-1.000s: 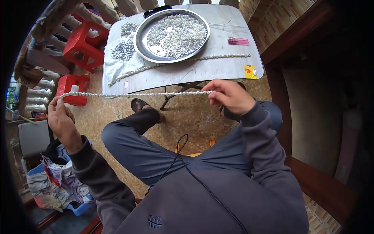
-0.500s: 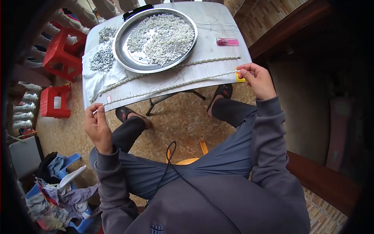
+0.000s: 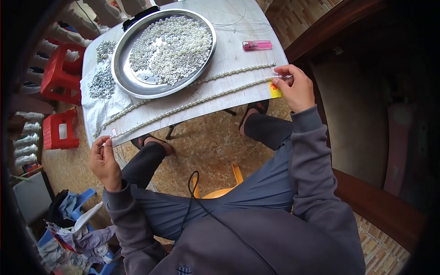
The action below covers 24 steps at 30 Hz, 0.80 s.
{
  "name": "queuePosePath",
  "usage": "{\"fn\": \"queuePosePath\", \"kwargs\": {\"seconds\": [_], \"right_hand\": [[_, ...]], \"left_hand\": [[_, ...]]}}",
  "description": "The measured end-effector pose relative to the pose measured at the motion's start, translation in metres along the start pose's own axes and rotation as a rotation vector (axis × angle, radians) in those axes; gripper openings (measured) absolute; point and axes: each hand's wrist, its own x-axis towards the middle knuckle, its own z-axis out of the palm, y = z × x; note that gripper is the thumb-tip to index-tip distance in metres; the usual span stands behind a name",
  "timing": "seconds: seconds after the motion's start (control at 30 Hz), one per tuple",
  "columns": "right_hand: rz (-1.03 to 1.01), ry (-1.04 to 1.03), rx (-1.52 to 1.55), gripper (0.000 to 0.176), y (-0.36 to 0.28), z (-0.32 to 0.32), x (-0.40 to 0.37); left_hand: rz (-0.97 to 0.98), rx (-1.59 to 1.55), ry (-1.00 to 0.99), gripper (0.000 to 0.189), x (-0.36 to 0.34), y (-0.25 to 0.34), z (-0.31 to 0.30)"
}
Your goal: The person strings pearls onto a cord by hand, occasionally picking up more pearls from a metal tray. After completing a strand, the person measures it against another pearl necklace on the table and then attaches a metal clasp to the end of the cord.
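A string of white pearl beads (image 3: 197, 104) stretches nearly straight along the front of the table. My left hand (image 3: 106, 166) pinches its left end between thumb and forefinger at the table's front left corner. The right end is between the thumb and fingers of my right hand (image 3: 298, 90), above a small yellow item (image 3: 275, 90) near the table's right edge. Behind this strand lies a second string of pearl beads (image 3: 233, 72), roughly parallel, partly hidden by a round metal tray (image 3: 121, 71). The tray holds many loose pearl and silvery beads (image 3: 169, 50).
A pink lighter (image 3: 257, 45) and thin clear threads (image 3: 233, 23) lie on the table's right half. At left, small silvery pieces (image 3: 101, 83) sit on a white paper towel (image 3: 94, 112). Red stools (image 3: 59, 130) stand left on the floor, near a heap of clothes (image 3: 78, 240).
The view has turned slightly, so the table appears shifted left. My right hand, still pinching the strand, has come nearer the second string's right end. Both hands keep their hold.
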Motion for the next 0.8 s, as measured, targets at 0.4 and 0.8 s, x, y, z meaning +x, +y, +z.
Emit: {"fn": "queuePosePath", "kwargs": {"seconds": [0.4,0.8], "right_hand": [[-0.183,0.247,-0.294,0.022,0.005,-0.009,-0.017],[-0.210,0.264,-0.328,0.024,0.005,-0.006,-0.016]], "left_hand": [[0.030,0.201,0.058,0.013,0.005,0.004,0.003],[0.045,0.268,0.072,0.014,0.008,0.004,0.002]]}}
